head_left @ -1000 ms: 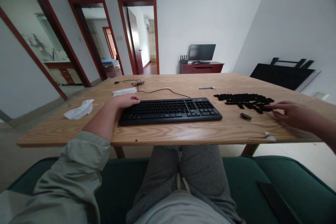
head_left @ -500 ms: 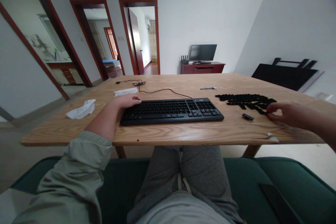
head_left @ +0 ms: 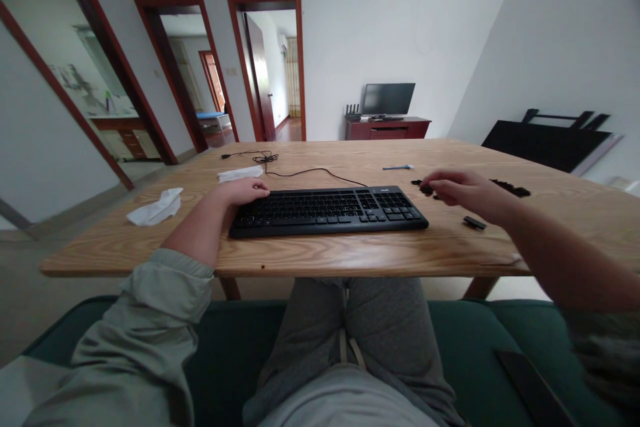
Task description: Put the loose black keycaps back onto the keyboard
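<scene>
Lying flat on the table point(head_left: 350, 258), the keyboard point(head_left: 320, 220) sits between the two hands, its cable point(head_left: 320, 170) running off behind. Just beyond its right end are black pieces, apparently loose keys point(head_left: 513, 188), partly hidden by the right hand point(head_left: 460, 191). Sorting or picking among them looks like the step in hand; the next move seems to call for a neat fingertip pinch on one piece, with the keyboard kept steady. The right thumb and forefinger are close together, right at the keys nearest the keyboard; whether one is caught between them I cannot tell. The left hand point(head_left: 245, 191) touches the keyboard's far left corner, fingers curled; how firmly it grips is unclear. A small block point(head_left: 474, 223) lies nearer the front edge, a brush point(head_left: 397, 167) farther back.
</scene>
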A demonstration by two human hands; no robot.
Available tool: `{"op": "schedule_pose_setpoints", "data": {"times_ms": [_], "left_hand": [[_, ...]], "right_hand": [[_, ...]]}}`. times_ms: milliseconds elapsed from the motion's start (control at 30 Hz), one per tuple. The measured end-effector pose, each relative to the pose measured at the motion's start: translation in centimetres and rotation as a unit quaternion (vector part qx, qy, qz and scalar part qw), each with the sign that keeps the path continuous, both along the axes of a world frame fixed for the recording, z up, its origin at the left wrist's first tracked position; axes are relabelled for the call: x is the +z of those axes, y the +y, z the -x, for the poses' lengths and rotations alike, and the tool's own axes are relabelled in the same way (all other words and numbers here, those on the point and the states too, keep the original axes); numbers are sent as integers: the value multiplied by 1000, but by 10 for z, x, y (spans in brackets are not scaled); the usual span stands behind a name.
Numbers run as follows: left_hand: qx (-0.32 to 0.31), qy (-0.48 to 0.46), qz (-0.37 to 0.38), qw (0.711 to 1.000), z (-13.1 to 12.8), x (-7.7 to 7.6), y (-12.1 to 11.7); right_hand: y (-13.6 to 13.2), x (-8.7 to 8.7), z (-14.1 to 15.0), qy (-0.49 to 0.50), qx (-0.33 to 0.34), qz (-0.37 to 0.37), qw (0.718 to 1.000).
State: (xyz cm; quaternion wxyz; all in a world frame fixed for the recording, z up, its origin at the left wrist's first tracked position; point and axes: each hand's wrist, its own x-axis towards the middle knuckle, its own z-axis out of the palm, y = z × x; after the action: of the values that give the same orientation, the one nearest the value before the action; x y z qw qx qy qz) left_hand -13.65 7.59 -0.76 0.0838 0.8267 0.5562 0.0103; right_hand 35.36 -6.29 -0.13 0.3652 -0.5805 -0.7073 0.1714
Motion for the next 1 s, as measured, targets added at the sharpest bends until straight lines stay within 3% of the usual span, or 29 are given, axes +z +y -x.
{"op": "schedule_pose_setpoints", "data": {"times_ms": [100, 233, 467, 667, 867, 1000], "left_hand": [[-2, 0, 0, 1000, -1, 1, -2], [1, -6, 6, 1000, -3, 2, -3], [-4, -7, 1, 1000, -2, 1, -1], [-12, 1, -2, 1000, 1, 1, 2], [-14, 5, -3, 1000, 0, 1, 3], [-5, 11, 1, 1000, -1, 1, 2]], "right_hand": [[16, -3, 32, 117, 79, 57, 988], [29, -16, 44, 154, 102, 61, 981], [26, -21, 45, 107, 51, 32, 992], [27, -25, 40, 49, 69, -6, 996], [36, -36, 39, -26, 30, -53, 998], [37, -37, 40, -52, 55, -66, 995]]}}
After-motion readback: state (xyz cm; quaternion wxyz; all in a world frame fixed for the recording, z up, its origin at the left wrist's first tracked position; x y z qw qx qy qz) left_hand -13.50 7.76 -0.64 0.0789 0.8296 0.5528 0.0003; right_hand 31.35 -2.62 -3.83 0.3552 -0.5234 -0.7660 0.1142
